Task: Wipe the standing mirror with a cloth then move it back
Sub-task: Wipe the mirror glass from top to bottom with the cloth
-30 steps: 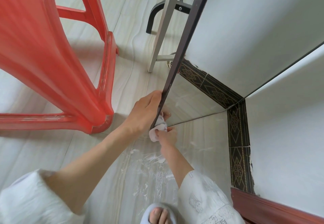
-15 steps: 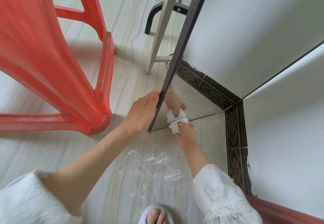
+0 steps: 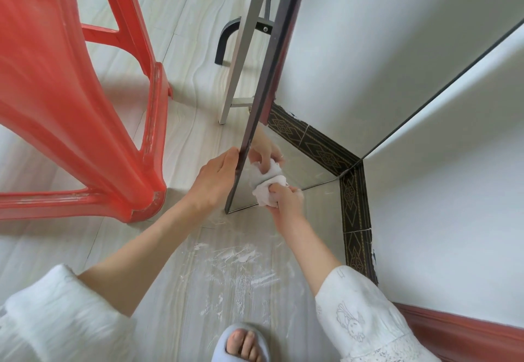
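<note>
My right hand (image 3: 285,201) gripped the wadded cloth (image 3: 268,191) against the bottom edge of the standing mirror (image 3: 354,84), now further right of the corner it had rubbed 1 second earlier. My left hand (image 3: 215,176) stayed clasped on the dark frame (image 3: 266,84), steadying the mirror near the wall corner. I judged wiping nearly done; moving it back remained.
</note>
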`<action>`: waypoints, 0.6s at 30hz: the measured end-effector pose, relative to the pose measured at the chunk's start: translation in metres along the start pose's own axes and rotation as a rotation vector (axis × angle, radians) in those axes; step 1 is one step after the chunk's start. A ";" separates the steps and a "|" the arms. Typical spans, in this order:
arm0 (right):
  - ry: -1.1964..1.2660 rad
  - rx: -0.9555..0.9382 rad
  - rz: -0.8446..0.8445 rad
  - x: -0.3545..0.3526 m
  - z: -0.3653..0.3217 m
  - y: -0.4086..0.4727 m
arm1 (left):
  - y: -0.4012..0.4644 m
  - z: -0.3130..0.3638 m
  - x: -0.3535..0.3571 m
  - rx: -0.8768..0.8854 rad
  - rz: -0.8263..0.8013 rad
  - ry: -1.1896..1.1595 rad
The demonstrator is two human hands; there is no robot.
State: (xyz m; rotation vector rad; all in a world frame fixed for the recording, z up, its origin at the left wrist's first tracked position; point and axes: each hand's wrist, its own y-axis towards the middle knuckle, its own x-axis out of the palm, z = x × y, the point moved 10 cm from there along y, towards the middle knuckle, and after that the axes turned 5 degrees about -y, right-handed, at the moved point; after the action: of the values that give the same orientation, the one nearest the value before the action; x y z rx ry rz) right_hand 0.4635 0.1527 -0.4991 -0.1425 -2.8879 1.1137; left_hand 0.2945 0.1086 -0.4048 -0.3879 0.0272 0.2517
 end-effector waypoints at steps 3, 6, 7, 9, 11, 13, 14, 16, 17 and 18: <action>-0.031 0.005 -0.032 0.016 -0.012 -0.023 | -0.001 0.001 -0.002 -0.052 -0.024 0.036; -0.016 0.039 -0.093 0.036 -0.026 -0.049 | -0.003 0.009 -0.005 -0.075 -0.049 0.071; -0.012 0.050 -0.107 0.041 -0.032 -0.058 | -0.005 0.015 -0.006 -0.066 -0.050 0.065; -0.017 0.043 -0.131 0.046 -0.047 -0.074 | -0.008 0.026 -0.009 -0.053 -0.041 0.046; -0.012 0.027 -0.164 0.051 -0.064 -0.086 | -0.008 0.034 -0.013 -0.030 -0.026 0.032; 0.003 0.028 -0.171 0.052 -0.081 -0.094 | -0.009 0.042 -0.017 -0.006 -0.002 0.004; 0.030 0.028 -0.194 0.053 -0.090 -0.098 | -0.010 0.044 -0.018 0.000 0.011 -0.006; 0.116 0.019 -0.251 0.055 -0.108 -0.108 | -0.012 0.051 -0.019 0.023 0.034 -0.018; 0.143 0.010 -0.271 0.056 -0.116 -0.112 | -0.014 0.054 -0.019 0.034 0.043 -0.026; 0.154 -0.006 -0.287 0.056 -0.125 -0.117 | -0.015 0.059 -0.019 0.046 0.048 -0.040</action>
State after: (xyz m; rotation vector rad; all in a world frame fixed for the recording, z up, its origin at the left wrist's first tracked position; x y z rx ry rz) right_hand 0.4082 0.1552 -0.3275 0.1738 -2.6684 0.9948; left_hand 0.2783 0.1125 -0.3431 -0.3367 0.0030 0.3060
